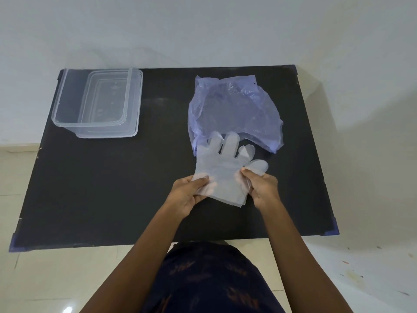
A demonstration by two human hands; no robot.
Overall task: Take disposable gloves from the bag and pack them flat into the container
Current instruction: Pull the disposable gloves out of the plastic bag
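A thin stack of translucent disposable gloves (222, 168) is held flat just above the black table, fingers pointing away from me toward the bag. My left hand (187, 195) pinches the cuff's left edge. My right hand (261, 188) pinches its right edge near the thumb. The crumpled bluish plastic bag (234, 109) lies on the table right behind the gloves, its near edge under the glove fingertips. At the far left corner stands the clear rectangular plastic container (67, 105), open, with nothing visible in it.
The clear lid (133, 132) sits beneath the container, sticking out at its right and near sides. The black table (108, 188) has blue corner caps and stands against a white wall. Pale floor tiles lie on both sides.
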